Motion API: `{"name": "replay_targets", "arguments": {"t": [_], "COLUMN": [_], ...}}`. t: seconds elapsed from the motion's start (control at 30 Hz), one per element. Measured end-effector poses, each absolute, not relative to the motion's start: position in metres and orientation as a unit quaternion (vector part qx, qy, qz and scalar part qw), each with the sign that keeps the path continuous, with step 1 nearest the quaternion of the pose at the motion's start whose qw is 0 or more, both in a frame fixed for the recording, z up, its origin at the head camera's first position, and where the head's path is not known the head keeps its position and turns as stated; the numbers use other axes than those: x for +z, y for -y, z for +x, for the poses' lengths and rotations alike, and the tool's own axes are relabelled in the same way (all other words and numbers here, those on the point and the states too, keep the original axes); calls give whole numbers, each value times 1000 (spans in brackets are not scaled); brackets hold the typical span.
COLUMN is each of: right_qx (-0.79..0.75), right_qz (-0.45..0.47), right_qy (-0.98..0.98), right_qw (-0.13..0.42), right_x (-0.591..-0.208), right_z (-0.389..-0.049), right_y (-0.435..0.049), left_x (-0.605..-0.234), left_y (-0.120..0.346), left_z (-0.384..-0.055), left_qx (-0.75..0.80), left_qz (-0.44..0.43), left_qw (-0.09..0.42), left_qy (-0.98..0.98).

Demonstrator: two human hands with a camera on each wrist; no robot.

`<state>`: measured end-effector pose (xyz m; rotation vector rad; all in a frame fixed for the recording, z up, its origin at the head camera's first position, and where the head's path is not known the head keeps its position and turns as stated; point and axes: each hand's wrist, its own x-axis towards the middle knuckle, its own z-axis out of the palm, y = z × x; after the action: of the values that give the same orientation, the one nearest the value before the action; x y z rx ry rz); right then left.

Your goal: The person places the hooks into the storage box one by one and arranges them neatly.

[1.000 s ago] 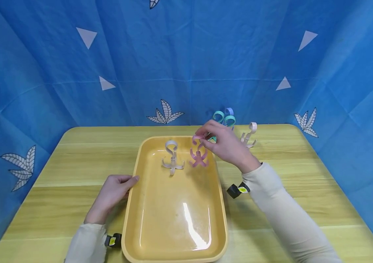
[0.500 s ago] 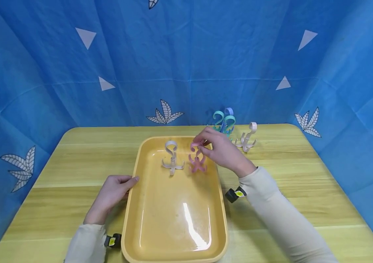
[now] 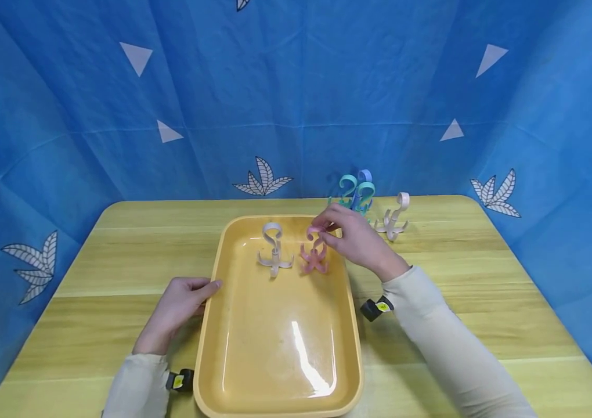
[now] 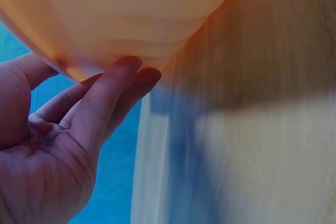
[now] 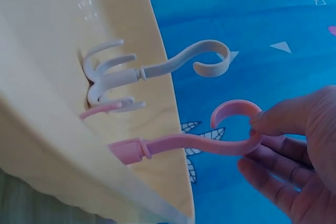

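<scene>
Between thumb and fingers, my right hand (image 3: pixel 356 237) pinches the curved top of a pink rotating hook hanger (image 3: pixel 314 259). The hanger is upright inside the yellow tray (image 3: pixel 275 348), near its far right corner. In the right wrist view the tray wall hides part of the pink hanger's prongs. A white hook hanger (image 3: pixel 274 259) stands to its left in the tray. At the tray's left rim, my left hand (image 3: pixel 180 305) grips with the thumb on top, and its fingers (image 4: pixel 105 98) lie against the tray's outer side underneath.
Behind the tray's right corner stand green hook hangers (image 3: pixel 365 194) and a blue-violet one (image 3: pixel 364 175), bunched together. Another white hook hanger (image 3: pixel 392 219) stands right of them on the wooden table (image 3: pixel 458 278). A blue cloth (image 3: pixel 301 75) hangs along the back and sides.
My right hand has brought the pink hanger slightly down and toward me in the tray. It stays pinched. My left hand has kept its place on the rim.
</scene>
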<state>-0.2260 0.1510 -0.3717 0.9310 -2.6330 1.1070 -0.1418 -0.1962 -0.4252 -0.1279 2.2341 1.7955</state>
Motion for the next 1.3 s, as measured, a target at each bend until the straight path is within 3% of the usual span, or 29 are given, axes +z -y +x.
{"name": "replay_targets", "arguments": {"t": [0.8, 1.3], "right_qx": [361, 359], "right_qz": [279, 289], "right_qy": [887, 879], "right_qw": [62, 121], "right_x": [-367, -367], "right_z": [-224, -227], "right_y": [-160, -185], "left_x": [-427, -427], "left_y": [196, 196], "left_z": [-144, -143], "left_qx": [619, 614], "left_qz": [-43, -36], "left_qw": [141, 141], "left_qy": [-772, -776]}}
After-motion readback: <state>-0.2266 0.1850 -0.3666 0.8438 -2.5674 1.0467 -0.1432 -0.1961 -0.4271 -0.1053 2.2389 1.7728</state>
